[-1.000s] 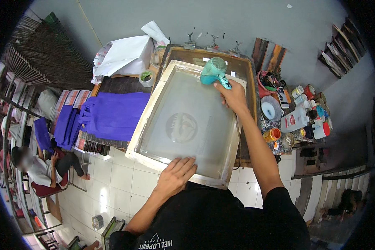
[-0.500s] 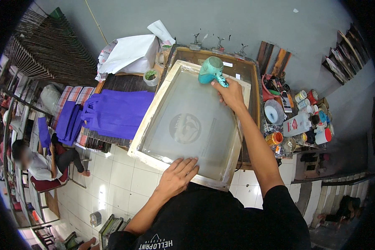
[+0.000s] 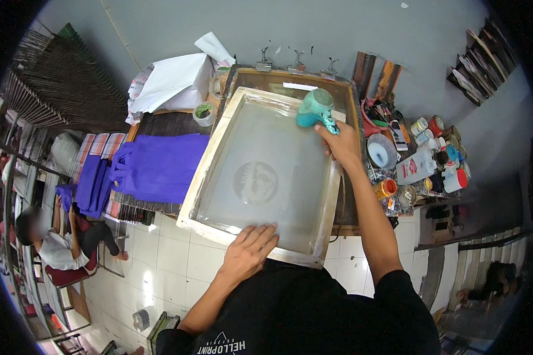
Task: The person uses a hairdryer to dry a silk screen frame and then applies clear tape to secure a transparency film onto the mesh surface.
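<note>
My right hand (image 3: 341, 143) grips the handle of a teal, paint-stained hair dryer (image 3: 315, 108) over the far right part of a silk-screen frame (image 3: 205, 170). The frame is wooden, with pale grey mesh and a round emblem (image 3: 256, 183) in its middle. It lies tilted toward me, its near edge close to my body. My left hand (image 3: 249, 251) is closed over that near edge, its fingers resting on the inner side and the thumb hidden.
Beneath the frame is a dark-edged table (image 3: 350, 195) with metal hinge clamps (image 3: 296, 59) behind. Purple fabric bags (image 3: 160, 168) lie at left, beside a white package (image 3: 175, 83). Ink jars and a white jug (image 3: 416, 165) crowd the right. A seated person (image 3: 59, 242) is at far left.
My right hand has shifted the hair dryer right and slightly nearer, toward the frame's right side. My left hand stays on the near edge. The whole view has turned a little.
</note>
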`<action>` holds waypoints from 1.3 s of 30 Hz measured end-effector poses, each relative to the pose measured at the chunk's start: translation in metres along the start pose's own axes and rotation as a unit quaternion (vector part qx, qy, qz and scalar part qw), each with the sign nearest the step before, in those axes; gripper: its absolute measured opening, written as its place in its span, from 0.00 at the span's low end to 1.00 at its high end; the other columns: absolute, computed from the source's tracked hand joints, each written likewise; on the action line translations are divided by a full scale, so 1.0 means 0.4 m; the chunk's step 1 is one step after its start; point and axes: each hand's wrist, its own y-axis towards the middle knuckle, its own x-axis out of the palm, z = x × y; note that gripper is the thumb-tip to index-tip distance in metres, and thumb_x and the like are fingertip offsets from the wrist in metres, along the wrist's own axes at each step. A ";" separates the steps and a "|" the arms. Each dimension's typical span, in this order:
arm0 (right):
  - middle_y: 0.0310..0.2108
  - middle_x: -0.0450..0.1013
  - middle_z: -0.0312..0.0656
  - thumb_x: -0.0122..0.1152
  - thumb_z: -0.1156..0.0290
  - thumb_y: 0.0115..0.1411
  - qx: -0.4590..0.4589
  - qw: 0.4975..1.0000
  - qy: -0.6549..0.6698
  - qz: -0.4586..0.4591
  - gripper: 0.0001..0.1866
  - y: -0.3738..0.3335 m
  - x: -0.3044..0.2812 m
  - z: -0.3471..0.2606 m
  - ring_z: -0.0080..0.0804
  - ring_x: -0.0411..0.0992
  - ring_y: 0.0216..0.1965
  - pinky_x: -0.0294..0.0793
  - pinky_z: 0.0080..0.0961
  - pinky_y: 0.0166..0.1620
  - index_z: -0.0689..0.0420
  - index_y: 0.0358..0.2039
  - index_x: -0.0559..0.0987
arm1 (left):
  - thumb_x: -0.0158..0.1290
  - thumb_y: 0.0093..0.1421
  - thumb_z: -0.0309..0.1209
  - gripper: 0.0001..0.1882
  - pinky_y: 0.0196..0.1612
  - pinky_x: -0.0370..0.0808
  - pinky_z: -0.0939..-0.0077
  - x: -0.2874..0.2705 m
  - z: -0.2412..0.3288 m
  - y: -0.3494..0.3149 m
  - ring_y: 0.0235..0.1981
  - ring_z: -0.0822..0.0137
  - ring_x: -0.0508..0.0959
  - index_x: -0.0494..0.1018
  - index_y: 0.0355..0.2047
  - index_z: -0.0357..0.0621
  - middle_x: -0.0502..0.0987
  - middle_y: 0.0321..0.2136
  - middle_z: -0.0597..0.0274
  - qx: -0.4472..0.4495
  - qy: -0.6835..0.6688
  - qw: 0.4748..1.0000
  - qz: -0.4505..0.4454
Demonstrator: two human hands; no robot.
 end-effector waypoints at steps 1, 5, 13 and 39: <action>0.19 0.75 0.39 0.72 0.53 0.59 0.004 1.000 -0.008 0.003 0.22 -0.004 -0.011 0.015 0.24 0.73 0.14 0.69 0.25 0.17 0.62 0.30 0.79 | 0.61 0.45 0.26 0.30 0.66 0.68 0.59 0.002 -0.001 0.000 0.61 0.59 0.74 0.76 0.53 0.41 0.74 0.61 0.54 0.001 0.000 1.000 0.000; 0.19 0.75 0.39 0.71 0.54 0.60 0.002 0.999 -0.046 0.029 0.22 -0.040 -0.054 0.043 0.24 0.72 0.14 0.68 0.24 0.17 0.63 0.29 0.78 | 0.60 0.45 0.26 0.30 0.64 0.69 0.61 0.002 -0.003 0.002 0.58 0.59 0.75 0.76 0.53 0.40 0.74 0.62 0.54 0.005 0.000 1.000 -0.001; 0.20 0.75 0.40 0.74 0.58 0.58 0.064 0.997 -0.027 -0.033 0.20 -0.246 -0.128 0.018 0.29 0.76 0.18 0.73 0.32 0.25 0.65 0.33 0.81 | 0.63 0.43 0.26 0.32 0.51 0.71 0.67 -0.006 -0.005 -0.005 0.51 0.61 0.76 0.77 0.53 0.41 0.74 0.62 0.56 0.005 0.015 1.000 0.001; 0.27 0.72 0.39 0.64 0.66 0.65 0.096 0.877 0.353 0.311 0.16 -0.838 -0.129 0.105 0.26 0.72 0.21 0.73 0.24 0.23 0.59 0.49 0.73 | 0.66 0.41 0.31 0.34 0.40 0.71 0.67 -0.160 -0.055 -0.008 0.35 0.62 0.75 0.78 0.53 0.40 0.73 0.32 0.63 0.089 0.043 0.993 0.057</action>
